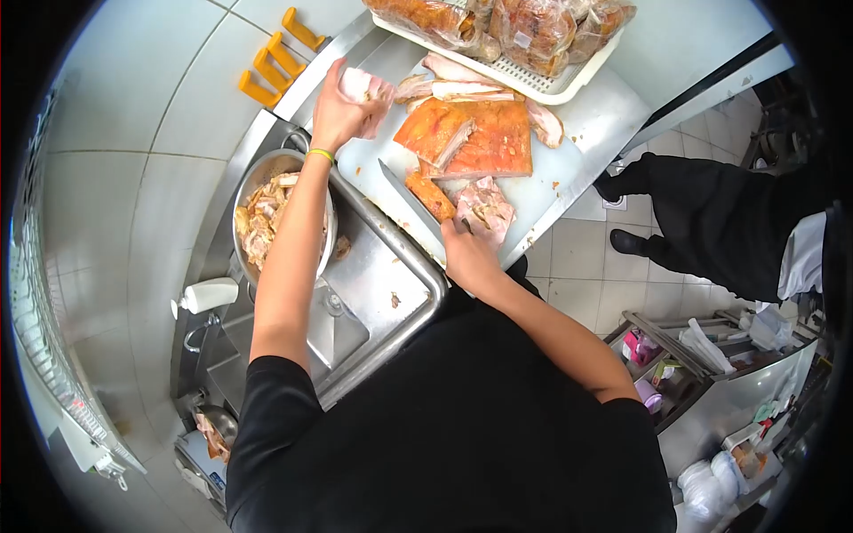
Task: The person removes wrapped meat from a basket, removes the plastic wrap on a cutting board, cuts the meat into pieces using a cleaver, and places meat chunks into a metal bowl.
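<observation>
Raised over the far left corner of the white cutting board (564, 173), my left hand (342, 115) grips a pale piece of meat (364, 93). My right hand (469, 258) is closed around the handle of a knife (409, 197), whose blade points up and left near the board's edge. Beside the blade lies a narrow browned strip of meat (430, 197), with a pink chunk of meat (485, 210) to its right. A large roasted slab (498, 140) rests farther back on the board, and several slices lie behind it.
A metal pot (327, 253) of cut meat stands left of the sink (384, 266). Wrapped meat fills a white basket (569, 89) at the back. Yellow-handled knives (275, 58) hang on the left wall. Another person's dark-clothed legs (702, 204) are at the right.
</observation>
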`<action>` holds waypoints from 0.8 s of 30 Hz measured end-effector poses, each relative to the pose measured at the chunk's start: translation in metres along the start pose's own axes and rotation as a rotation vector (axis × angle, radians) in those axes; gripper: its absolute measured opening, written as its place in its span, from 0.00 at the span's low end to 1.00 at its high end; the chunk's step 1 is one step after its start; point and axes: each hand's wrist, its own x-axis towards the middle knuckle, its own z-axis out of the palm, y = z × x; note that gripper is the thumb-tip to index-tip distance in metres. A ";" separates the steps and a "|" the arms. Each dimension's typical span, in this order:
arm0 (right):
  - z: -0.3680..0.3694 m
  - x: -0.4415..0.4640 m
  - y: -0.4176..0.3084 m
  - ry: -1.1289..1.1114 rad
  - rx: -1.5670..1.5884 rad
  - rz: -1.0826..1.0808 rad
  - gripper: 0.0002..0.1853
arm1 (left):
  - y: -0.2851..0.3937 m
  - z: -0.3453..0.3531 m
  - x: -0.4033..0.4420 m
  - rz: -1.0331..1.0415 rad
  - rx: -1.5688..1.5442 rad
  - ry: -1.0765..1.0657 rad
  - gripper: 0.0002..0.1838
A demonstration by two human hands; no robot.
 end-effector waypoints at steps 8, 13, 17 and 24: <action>-0.031 0.002 -0.013 0.004 -0.032 -0.150 0.15 | 0.123 0.003 -0.042 0.206 -0.068 -0.134 0.38; -0.036 -0.002 -0.011 -0.083 -0.034 -0.188 0.22 | 0.149 0.103 -0.084 0.204 0.275 -0.229 0.40; -0.030 -0.015 0.001 -0.003 0.016 -0.244 0.27 | 0.122 0.141 -0.088 0.306 0.593 -0.200 0.48; -0.057 -0.018 -0.014 -0.005 -0.028 -0.332 0.19 | 0.122 0.059 -0.062 0.179 0.511 -0.241 0.57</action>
